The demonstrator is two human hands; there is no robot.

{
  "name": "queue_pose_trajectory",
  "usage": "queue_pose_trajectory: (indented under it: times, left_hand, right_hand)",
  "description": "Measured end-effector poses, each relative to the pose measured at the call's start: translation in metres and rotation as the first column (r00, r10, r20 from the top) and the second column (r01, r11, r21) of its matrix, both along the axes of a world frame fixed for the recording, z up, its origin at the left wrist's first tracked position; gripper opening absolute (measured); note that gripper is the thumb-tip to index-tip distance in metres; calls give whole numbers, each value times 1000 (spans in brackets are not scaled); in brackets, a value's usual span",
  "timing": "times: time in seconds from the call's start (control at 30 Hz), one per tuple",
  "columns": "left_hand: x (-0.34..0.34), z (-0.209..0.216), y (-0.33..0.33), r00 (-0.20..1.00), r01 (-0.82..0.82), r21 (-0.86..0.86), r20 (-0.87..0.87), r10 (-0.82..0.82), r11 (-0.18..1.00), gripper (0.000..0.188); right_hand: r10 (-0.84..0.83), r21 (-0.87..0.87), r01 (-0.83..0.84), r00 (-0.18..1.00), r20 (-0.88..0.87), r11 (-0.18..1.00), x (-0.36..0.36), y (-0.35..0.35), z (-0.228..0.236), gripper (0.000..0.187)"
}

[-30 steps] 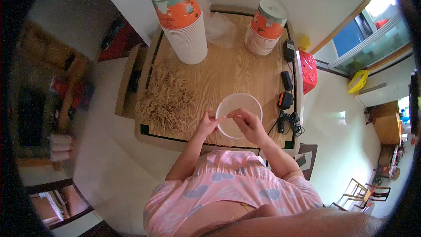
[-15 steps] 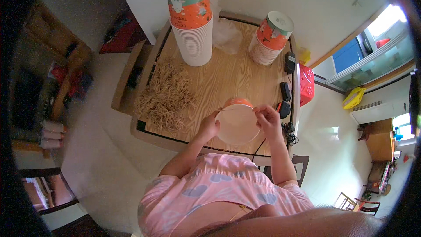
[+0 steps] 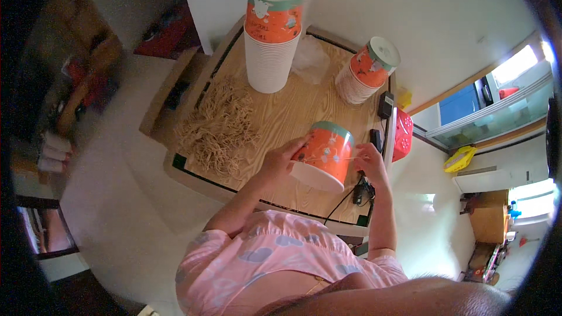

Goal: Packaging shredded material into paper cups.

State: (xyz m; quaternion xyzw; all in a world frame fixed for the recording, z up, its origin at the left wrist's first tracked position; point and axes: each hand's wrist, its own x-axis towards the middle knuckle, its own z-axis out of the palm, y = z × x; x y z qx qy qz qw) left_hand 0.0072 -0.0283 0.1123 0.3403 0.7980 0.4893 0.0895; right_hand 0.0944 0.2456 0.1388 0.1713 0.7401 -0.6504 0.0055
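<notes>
Head view: I see the left hand [image 3: 279, 161] gripping the side of an orange paper tub with a green base band and white rim [image 3: 325, 151], tipped mouth-down toward the wearer over the near part of the table. Fingertips of the right hand [image 3: 369, 160] pinch a thin tan strand [image 3: 352, 158] just beside the tub's right wall. I judge the step in hand to be drawing that strand along the tub's outside; the next move calls for a firm left grip and light, even tension from the right.

On the wood-grain tabletop [image 3: 281, 120] I have a tangled heap of tan paper cord [image 3: 216, 131] at left, a tall stack of upturned paper tubs [image 3: 270, 61] behind, a shorter stack [image 3: 362, 79] at far right, and black power adapters [image 3: 385, 105] along the right edge. Beyond it stand a red plastic stool [image 3: 403, 136] and a bright window [image 3: 515, 65].
</notes>
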Motion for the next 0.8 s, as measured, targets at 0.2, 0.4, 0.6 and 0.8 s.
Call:
queue_pose_trajectory:
  times: [0.2,0.4,0.6,0.8]
  left_hand:
    - [-20,-1,16,990,127,17,-63,-126,992,78]
    - [-49,-64,43,977,-39,-3,-211,38,999,77]
    - [-65,-200,47,885,-429,-183,-281,371,884,65]
    - [-67,-231,56,792,-539,-176,-440,424,824,51]
  right_hand:
    - [106,320,-47,979,-171,946,-21,24,12,41]
    - [65,511,92,957,-281,855,-36,48,65,23]
    - [143,716,633,712,-688,293,-81,102,130,22]
    - [267,710,697,668,-694,100,-138,170,138,26]
